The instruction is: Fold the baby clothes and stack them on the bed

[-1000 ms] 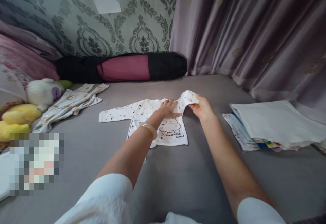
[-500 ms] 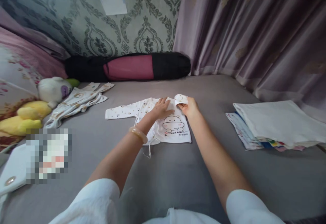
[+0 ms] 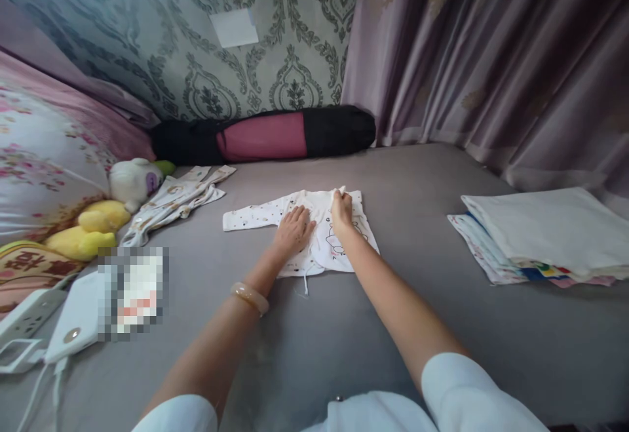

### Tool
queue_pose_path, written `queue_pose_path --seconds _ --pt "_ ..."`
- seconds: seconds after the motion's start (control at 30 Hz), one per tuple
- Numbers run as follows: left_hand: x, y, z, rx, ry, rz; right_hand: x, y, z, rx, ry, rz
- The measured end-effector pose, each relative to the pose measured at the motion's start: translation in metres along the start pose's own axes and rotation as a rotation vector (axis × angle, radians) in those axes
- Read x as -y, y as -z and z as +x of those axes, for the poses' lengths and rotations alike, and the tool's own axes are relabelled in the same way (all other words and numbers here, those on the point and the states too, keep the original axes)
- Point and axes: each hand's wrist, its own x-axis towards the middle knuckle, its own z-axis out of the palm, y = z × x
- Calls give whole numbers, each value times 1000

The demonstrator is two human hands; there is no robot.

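A small white baby shirt point(image 3: 361, 229) with a cartoon print lies flat on the grey bed point(image 3: 344, 340). Its left sleeve point(image 3: 246, 217) stretches out to the left. The right sleeve is folded in over the chest. My left hand point(image 3: 293, 227) rests flat on the shirt's middle, fingers spread. My right hand point(image 3: 341, 207) presses the folded sleeve down near the collar, with fingers curled on the cloth.
A second patterned baby garment point(image 3: 177, 199) lies at the left by a white plush toy point(image 3: 132, 179) and a yellow plush toy point(image 3: 91, 229). Folded cloths point(image 3: 545, 232) are stacked at the right. A black-and-pink roll bag point(image 3: 265, 137) lies along the wall. A white power strip point(image 3: 29, 327) sits at the near left.
My right hand carried the right sleeve leftward and laid it over the shirt's chest. My left hand slid down a little on the shirt. The camera turned slightly left.
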Motion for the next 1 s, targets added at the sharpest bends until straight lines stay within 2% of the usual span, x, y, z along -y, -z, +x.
queue_pose_path --seconds 0.1,0.2,0.33,0.5,0.7,0.87,1.0 --pt "-1 -2 -1 -45 -12 -12 1 -10 -18 104 116 -361" --pt "3 -6 0 -125 -16 -54 -1 -17 -30 266 257 -731" --pt "6 -7 -1 -151 9 -108 -6 -22 -37 377 307 -985" --pt "4 -4 -1 -137 3 -114 -2 -17 -32 442 331 -1070" --pt "2 -5 -2 -187 -15 -80 -5 -4 -19 465 532 -1096" --pt "2 -4 -3 -173 -44 -49 -16 -3 -19 474 533 -1100" --pt "3 -2 -3 -146 -39 -34 -13 -5 -17 491 511 -1061"
